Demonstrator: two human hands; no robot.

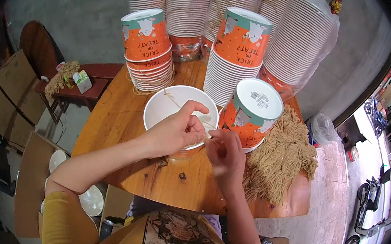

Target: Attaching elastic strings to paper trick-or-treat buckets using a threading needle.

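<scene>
centrally in frame, the left hand (177,131) pinched a thin pale cord (207,126) at the white-lined round paper bucket (160,109); the right hand (227,154) curled alongside, its hold indeterminable.

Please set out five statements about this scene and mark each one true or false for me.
1. The left hand and right hand are at the near rim of the open white bucket. True.
2. The tan yarn lies left of both hands. False: the yarn lies to their right.
3. Tall stacks of buckets stand at the far side of the table. True.
4. The orange bucket nearest the right hand stands mouth up. False: that orange bucket is upside down.
5. The left sleeve is blue. False: the sleeve is yellow.
</scene>
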